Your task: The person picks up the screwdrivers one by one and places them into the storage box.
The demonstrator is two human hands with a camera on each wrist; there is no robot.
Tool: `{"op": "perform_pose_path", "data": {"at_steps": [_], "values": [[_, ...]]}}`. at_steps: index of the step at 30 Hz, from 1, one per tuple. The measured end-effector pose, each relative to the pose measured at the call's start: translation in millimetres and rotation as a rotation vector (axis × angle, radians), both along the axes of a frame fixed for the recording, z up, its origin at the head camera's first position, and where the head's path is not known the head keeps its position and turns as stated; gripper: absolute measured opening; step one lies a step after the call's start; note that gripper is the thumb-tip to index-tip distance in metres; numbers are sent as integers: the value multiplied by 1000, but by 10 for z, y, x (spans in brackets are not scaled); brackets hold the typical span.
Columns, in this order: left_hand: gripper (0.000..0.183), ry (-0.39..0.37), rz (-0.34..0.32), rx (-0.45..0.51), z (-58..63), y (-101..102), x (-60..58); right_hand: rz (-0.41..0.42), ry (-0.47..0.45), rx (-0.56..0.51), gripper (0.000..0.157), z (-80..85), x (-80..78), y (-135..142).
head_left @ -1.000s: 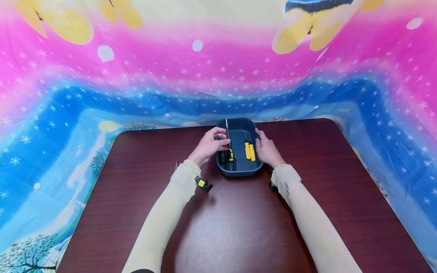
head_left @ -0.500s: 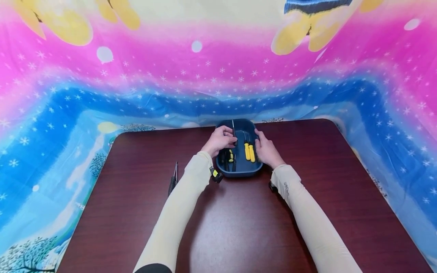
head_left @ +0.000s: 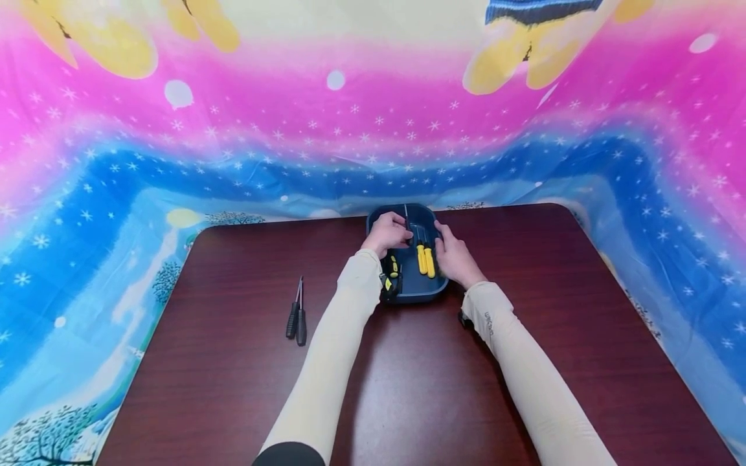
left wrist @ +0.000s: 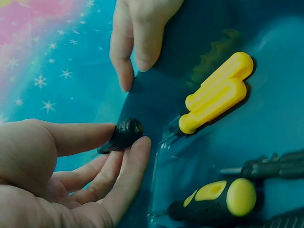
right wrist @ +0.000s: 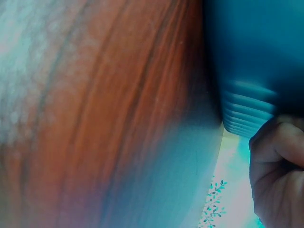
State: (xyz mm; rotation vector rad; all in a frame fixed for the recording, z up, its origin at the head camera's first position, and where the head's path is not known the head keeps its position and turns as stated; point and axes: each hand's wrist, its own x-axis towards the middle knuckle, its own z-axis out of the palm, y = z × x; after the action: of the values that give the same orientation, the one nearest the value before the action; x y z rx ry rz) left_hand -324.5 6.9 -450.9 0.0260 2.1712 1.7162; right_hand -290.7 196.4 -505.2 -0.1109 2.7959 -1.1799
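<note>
In the head view my left hand (head_left: 387,234) is over the dark blue bin (head_left: 416,298), pinching a black-handled screwdriver (left wrist: 124,135) whose shaft points toward the far rim. Thumb and fingertips meet around the handle in the left wrist view. My right hand (head_left: 457,257) grips the bin's right rim, fingers curled over the edge. Two yellow screwdrivers (left wrist: 216,105) lie side by side in the bin, on its right half. A black-and-yellow screwdriver (left wrist: 209,197) and a black one (left wrist: 273,166) lie at its left, partly covered by my left wrist in the head view.
Two black-handled screwdrivers (head_left: 296,317) lie together on the dark red-brown table (head_left: 233,382), left of my left forearm. A cloth printed with snowflakes (head_left: 373,155) hangs around the table's far edge and sides, close behind the bin.
My left hand has moved right across the bin with the screwdriver, which now hangs near the yellow ones. Its forearm has uncovered two screwdrivers on the table. My right hand stays put.
</note>
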Motion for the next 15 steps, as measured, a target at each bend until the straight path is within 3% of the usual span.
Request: {"op": "perform_pose_path", "data": {"at_steps": [9, 15], "values": [[42, -22, 37, -68, -52, 116, -6, -3, -16, 7, 56, 16, -2, 3], [43, -47, 56, -109, -119, 136, -73, -8, -30, 1, 56, 10, -2, -11]]}}
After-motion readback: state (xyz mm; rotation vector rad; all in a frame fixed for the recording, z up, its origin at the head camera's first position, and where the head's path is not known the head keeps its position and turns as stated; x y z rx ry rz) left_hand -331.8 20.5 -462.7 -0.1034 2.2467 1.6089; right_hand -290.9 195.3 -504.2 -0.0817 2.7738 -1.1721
